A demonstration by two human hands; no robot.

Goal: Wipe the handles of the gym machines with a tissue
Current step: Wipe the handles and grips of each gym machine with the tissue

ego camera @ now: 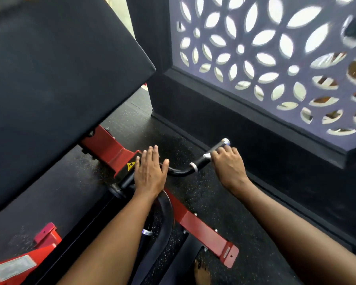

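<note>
A black curved handle [185, 170] sticks out to the right from the red frame [109, 149] of a gym machine and ends in a silver cap [225, 142]. My right hand [228, 165] grips the handle's outer black grip just below the cap. A white bit of tissue [207, 155] peeks out from under its fingers. My left hand [150, 171] lies flat with straight fingers on the inner end of the handle, where it meets the red frame.
A big black seat pad [60, 79] fills the upper left. A patterned cut-out screen [275, 58] on a black base stands close on the right. The floor is black speckled rubber [193, 198]. A bare foot [201, 272] shows at the bottom.
</note>
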